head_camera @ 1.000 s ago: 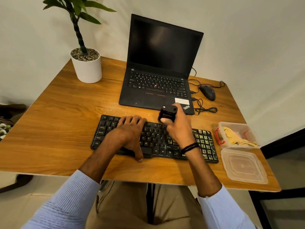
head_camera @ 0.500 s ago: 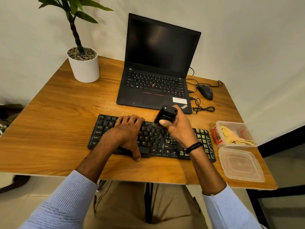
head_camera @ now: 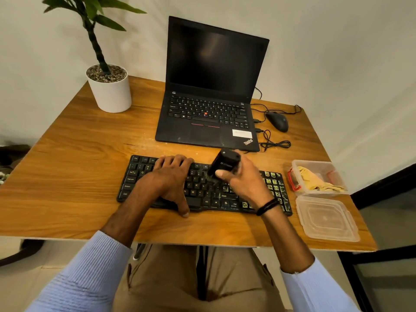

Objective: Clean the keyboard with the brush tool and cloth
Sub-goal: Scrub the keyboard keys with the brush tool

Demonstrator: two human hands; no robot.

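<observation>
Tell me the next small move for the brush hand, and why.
Probably sweep the brush tool rightward: the right hand grips it over the middle of the keyboard, the left hand rests on it, and the right-side keys look smudged.

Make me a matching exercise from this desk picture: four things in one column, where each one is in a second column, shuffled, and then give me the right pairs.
Things
1. black brush tool
2. yellow cloth
3. black computer mouse
4. white plant pot

Places
A. far left corner of the wooden table
B. inside the clear plastic container
C. held in the right hand over the black keyboard
D. just right of the black laptop

Pairs: 1-C, 2-B, 3-D, 4-A
</observation>
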